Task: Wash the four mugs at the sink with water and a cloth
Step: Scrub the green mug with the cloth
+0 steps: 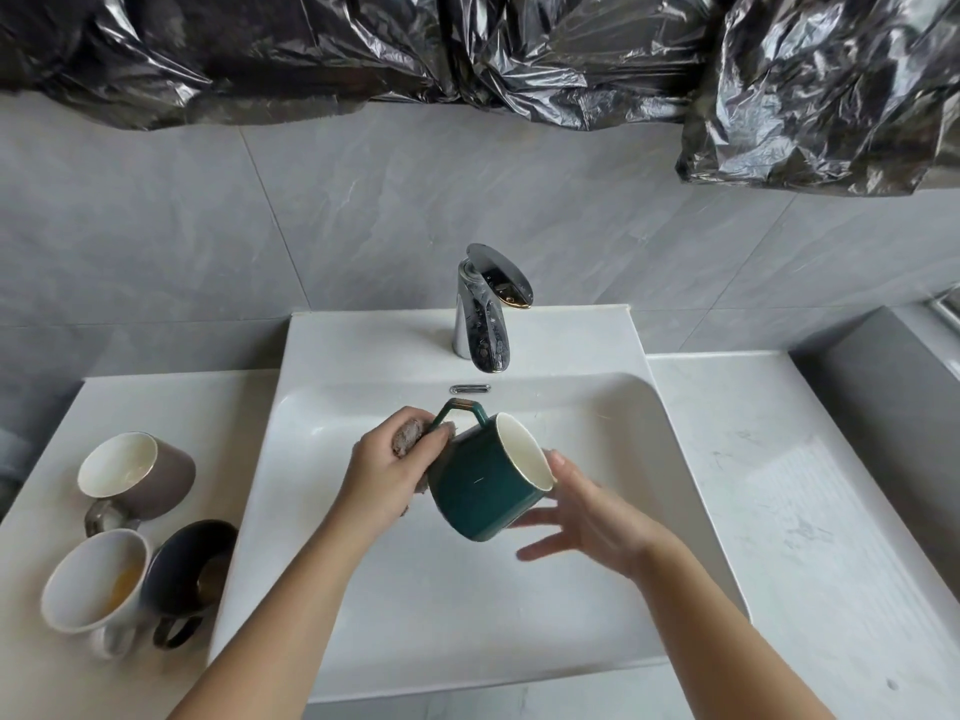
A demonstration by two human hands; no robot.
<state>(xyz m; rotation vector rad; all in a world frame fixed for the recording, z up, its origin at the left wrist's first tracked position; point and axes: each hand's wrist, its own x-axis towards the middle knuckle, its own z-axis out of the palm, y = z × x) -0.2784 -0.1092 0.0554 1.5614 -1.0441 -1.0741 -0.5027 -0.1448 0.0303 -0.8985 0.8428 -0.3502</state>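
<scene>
The green mug [483, 485] hangs tilted over the sink [467, 615] at frame centre. The left hand [387, 472] clenches its fingers on a cloth [408, 434] against the mug's base; the right hand [587, 522] is released, fingers straight beneath the rim. So loose a hold, I judge, could let the glazed mug slip and chip. Three more mugs [156, 475] stand lower left on the pale desk [779, 511]; grey tiles [208, 226] and black plastic sheeting [519, 44] fill the top.

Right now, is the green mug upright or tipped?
Tipped: the green mug lies sideways above the sink, mouth facing right, handle pointing up, between the left hand, gripping the cloth, and the right hand.
</scene>
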